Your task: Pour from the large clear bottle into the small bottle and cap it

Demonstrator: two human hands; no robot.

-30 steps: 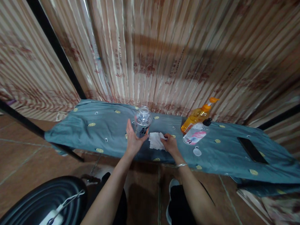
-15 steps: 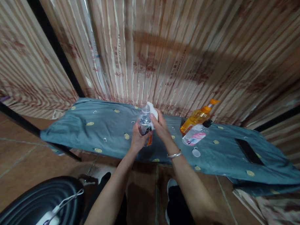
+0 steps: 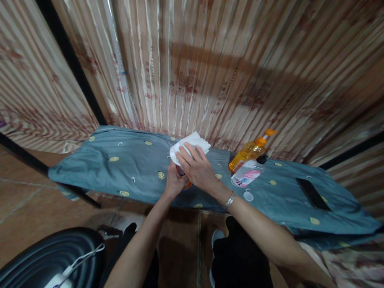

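Observation:
My left hand point(image 3: 174, 182) is wrapped around a clear plastic bottle point(image 3: 180, 171), and only a small dark part of it shows. A white tissue point(image 3: 194, 140) is draped over the bottle, hiding its neck and upper body. Pressing the tissue against the bottle from above and the right is my right hand point(image 3: 196, 166), its fingers laid across the sheet. A bit of an orange object point(image 3: 188, 184) peeks out below the hands. Right of them, an amber pump bottle point(image 3: 247, 152) and a clear bottle with a black cap point(image 3: 248, 173) lean together on the cloth.
A teal cloth point(image 3: 140, 167) with yellow prints covers the narrow bench. It carries a white round cap point(image 3: 248, 196) and a black phone point(image 3: 312, 193). Striped curtain point(image 3: 194, 77) hangs behind. A black ribbed stool point(image 3: 84, 249) with a white device point(image 3: 59, 282) stands lower left.
My right hand has moved over the bottle, and the tissue now spreads across its top. Before, the tissue was bunched at the bottle's right side and the clear neck showed.

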